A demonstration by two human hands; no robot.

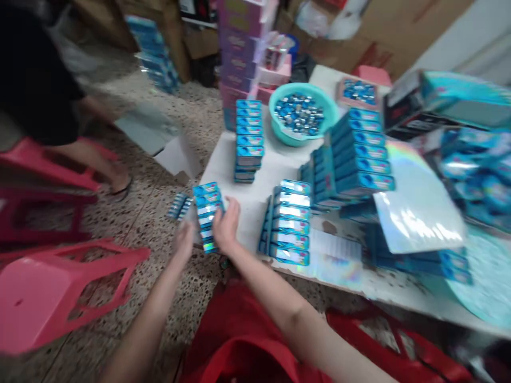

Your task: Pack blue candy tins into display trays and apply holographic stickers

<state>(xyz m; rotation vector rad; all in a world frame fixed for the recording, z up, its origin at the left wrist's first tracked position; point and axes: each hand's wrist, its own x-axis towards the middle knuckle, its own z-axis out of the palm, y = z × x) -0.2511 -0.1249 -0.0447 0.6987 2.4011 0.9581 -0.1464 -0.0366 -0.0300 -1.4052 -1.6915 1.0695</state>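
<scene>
At the table's left edge stands a row of small, flat blue boxes (207, 213) with shiny printed faces. My right hand (226, 226) rests against the right side of this row, its fingers apart and partly stretched out. To the left of the boxes, my left hand (184, 239) is blurred by motion; its fingers are smeared and a small gap seems to separate it from the row. Right of my right hand lies another group of blue boxes (293, 223). A taller stack of the same boxes (249, 133) stands behind.
A turquoise basin (295, 141) holds many blue and silver pieces. Large box stacks (359, 154) and a shiny sheet (419, 223) occupy the white table's right side. Red stools (35, 303) stand at left, near a person's leg (99, 159). More blue packs (179, 206) lie below the table's left edge.
</scene>
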